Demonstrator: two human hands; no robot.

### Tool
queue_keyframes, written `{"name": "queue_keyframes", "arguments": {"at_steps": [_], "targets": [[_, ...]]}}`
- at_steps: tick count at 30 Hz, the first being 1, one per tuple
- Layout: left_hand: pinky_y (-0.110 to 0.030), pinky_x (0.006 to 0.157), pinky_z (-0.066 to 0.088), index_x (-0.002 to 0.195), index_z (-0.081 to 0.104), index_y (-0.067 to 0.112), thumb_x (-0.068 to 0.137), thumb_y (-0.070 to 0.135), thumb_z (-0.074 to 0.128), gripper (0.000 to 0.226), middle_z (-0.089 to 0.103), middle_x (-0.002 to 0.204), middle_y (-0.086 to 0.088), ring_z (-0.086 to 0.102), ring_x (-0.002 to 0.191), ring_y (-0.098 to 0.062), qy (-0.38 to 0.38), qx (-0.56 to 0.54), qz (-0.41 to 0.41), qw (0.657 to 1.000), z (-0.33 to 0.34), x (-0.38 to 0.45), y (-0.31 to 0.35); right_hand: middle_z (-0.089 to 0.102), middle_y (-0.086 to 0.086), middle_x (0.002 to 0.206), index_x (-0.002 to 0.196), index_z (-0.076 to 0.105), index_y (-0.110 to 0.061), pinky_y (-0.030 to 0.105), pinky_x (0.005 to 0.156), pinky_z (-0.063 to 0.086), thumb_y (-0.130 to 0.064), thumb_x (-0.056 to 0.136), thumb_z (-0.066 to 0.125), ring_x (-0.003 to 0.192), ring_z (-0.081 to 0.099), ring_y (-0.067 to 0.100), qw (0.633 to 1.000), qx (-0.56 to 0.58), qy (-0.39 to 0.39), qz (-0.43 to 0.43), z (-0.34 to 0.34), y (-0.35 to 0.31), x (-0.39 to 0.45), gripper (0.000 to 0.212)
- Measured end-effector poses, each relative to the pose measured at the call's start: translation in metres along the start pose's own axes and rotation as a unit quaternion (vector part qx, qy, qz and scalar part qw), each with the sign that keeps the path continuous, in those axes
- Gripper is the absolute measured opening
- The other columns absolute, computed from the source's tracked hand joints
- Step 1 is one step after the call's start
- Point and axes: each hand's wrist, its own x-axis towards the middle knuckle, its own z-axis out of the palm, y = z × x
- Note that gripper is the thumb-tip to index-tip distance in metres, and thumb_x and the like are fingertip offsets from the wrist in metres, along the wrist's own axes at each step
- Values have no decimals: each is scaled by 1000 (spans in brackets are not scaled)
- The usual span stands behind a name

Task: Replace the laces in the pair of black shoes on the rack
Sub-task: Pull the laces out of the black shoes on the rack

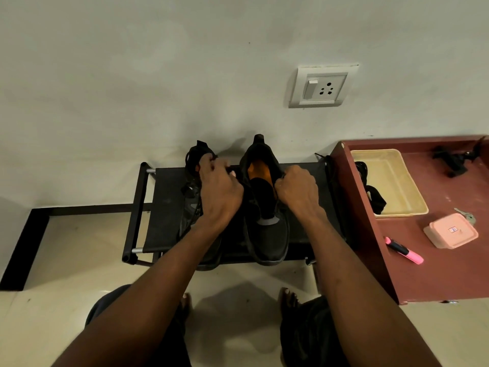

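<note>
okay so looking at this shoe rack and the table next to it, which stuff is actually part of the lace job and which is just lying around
Part of the job:
- left shoe, held by the left hand
- right shoe, gripped at its collar by the right hand
- rack
- black laces, apparently, draped over the tray

Lying about:
- pink box
- pink highlighter
- keys
- wall socket

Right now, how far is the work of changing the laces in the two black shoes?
Done: the right shoe on the rack shows no lace and gapes open. In hand: the right hand grips its collar; the left hand works at the left shoe, which still carries lacing. Left: stripping that one and threading new laces; dark laces seem to wait in the tray.
</note>
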Motion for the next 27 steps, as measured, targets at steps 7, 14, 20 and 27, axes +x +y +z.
{"name": "queue_keyframes", "arguments": {"at_steps": [7,14,20,27], "targets": [[-48,124,-5,125,69,20,97,33,56,33,22,162,-9,-3,151,-33,-249,254,297,886,38,-18,2,64,11,86,89,62,-8,35,66,46,-19,85,56,82,62,33,999,36,-15,15,2,1,4,13],[-23,111,28,97,70,3,96,11,59,13,41,142,-12,33,135,-23,-126,7,164,978,17,-2,6,66,8,96,115,69,-22,33,71,42,-8,85,49,94,62,36,999,31,-14,-15,-7,0,-2,39],[-7,90,43,99,60,4,99,11,56,8,40,128,-5,51,98,1,235,-209,-66,947,-23,27,3,70,11,104,104,74,-13,33,73,47,-6,85,50,89,61,30,998,54,-19,-3,-7,0,-2,31],[-39,121,21,116,70,14,92,15,63,25,38,152,-12,24,145,-31,-74,23,184,980,11,14,3,68,12,96,103,72,-11,33,73,50,-7,85,53,81,58,27,999,50,-17,5,-5,-1,-1,27]]}}
